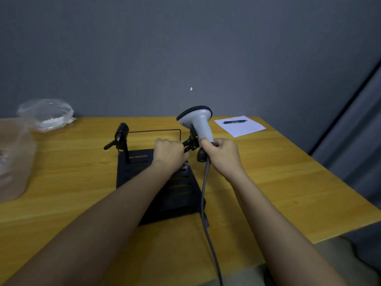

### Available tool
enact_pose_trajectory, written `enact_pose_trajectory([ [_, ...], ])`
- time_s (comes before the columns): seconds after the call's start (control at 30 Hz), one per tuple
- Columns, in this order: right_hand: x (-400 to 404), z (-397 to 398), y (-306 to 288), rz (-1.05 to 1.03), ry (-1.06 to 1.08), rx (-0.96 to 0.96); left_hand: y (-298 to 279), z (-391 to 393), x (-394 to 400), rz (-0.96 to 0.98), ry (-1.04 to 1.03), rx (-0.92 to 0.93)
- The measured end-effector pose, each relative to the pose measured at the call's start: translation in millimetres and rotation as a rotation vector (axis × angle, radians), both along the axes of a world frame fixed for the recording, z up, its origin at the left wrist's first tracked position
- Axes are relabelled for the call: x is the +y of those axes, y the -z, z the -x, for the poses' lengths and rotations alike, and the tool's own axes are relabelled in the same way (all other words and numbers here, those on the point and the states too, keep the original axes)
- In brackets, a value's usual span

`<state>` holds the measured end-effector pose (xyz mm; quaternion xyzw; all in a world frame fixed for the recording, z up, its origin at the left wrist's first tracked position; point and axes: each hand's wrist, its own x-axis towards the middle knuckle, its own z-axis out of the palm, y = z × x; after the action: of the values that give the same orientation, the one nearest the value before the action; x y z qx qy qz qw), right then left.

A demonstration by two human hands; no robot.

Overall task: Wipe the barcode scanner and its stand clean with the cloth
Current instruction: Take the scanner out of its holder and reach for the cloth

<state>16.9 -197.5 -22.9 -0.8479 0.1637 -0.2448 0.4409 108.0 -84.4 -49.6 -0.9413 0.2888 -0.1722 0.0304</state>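
Observation:
A grey and black barcode scanner (196,118) stands upright at the middle of the wooden table, its head pointing away from me. My right hand (223,154) is closed around its handle, and the grey cable (204,195) runs from there toward me. My left hand (170,152) grips the black clamp arm of the stand just left of the scanner. The black slotted stand base (175,195) lies flat under my left forearm, with a second black post (121,137) and a thin wire rail at its back. No cloth shows in either hand.
A white sheet of paper (245,129) with a black pen (235,122) lies at the back right. A crumpled clear plastic bag (46,114) holding something white sits at the back left, and a translucent bag (12,159) at the left edge. The table's right edge runs diagonally.

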Motion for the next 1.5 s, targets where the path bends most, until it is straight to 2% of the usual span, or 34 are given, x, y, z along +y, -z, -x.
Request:
enact_pose_trajectory([
  [0.17,-1,-6,-13,-0.010,-0.030,-0.051,-8,-14,12,-0.014,-0.077,0.036],
  [0.43,-3,-4,-17,-0.234,-0.169,-0.119,-20,-15,19,0.007,-0.105,-0.016],
  [0.5,-2,1,-15,-0.292,-0.185,-0.148,-23,-9,26,0.080,-0.132,0.023],
  [0.57,2,7,-14,-0.337,-0.206,-0.157,-29,2,38,0.236,-0.126,0.074],
  [0.67,14,17,-13,-0.386,-0.233,-0.148,-39,21,61,0.519,-0.006,0.124],
  [0.77,31,25,-13,-0.389,-0.282,-0.146,-52,42,80,0.705,0.105,0.222],
  [0.93,54,43,-9,-0.391,-0.342,-0.172,-67,78,100,1.008,0.150,0.420],
  [1.23,86,68,-8,-0.411,-0.402,-0.172,-70,122,121,1.136,0.136,0.555],
  [1.5,104,76,3,-0.293,-0.521,-0.066,-52,140,129,1.137,0.120,0.578],
])
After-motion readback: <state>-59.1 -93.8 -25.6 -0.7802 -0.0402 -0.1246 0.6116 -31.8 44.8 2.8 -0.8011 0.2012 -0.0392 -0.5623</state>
